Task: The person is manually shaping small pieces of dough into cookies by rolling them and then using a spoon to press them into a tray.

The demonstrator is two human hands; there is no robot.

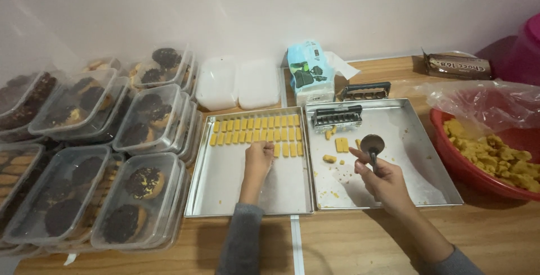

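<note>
Left hand (259, 159) rests fingers-down on the left metal tray (225, 196), fingertips touching the yellow dough pieces (256, 129) laid in rows at the tray's far end; whether it grips one cannot be told. Right hand (385, 179) is closed around a spoon (372, 144) above the right tray (427, 157). Red bowl (467, 168) of yellow dough stands just right. Lidded boxes (84, 151) of dark pastries fill the table's left side.

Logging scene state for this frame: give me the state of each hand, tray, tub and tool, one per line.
left hand: fingers down on the dough row
right hand: gripping a spoon
spoon: bowl up, empty
left tray: partly filled with yellow dough pieces in rows
right tray: few loose pieces
red tub: holds dough
plastic boxes: lidded, stacked
</note>
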